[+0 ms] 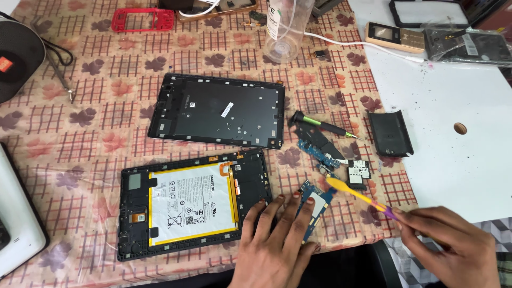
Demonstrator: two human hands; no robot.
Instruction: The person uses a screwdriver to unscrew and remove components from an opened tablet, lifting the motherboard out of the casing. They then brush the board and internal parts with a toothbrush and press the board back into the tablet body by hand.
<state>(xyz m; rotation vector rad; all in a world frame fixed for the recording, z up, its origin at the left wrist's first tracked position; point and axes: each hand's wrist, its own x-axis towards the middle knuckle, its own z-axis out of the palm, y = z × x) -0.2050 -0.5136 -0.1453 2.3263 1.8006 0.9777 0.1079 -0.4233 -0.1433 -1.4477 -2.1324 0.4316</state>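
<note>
Across the leaf-patterned table (80, 133), the left hand (277, 245) is pressing flat, fingers spread, on the blue circuit board (316, 201) beside the opened tablet (192, 202), while the right hand (453, 242), fingers pinched on the yellow toothbrush (358, 196), is best brushing lightly.

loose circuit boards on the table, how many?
3, maybe more hidden: blue circuit board under the left hand, long blue board beside the screwdriver, small black board right of it.

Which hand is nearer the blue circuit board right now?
Left. The left hand lies flat with its fingertips on the blue circuit board. The right hand is off to the board's right, holding a yellow and purple brush whose head reaches over it.
</note>
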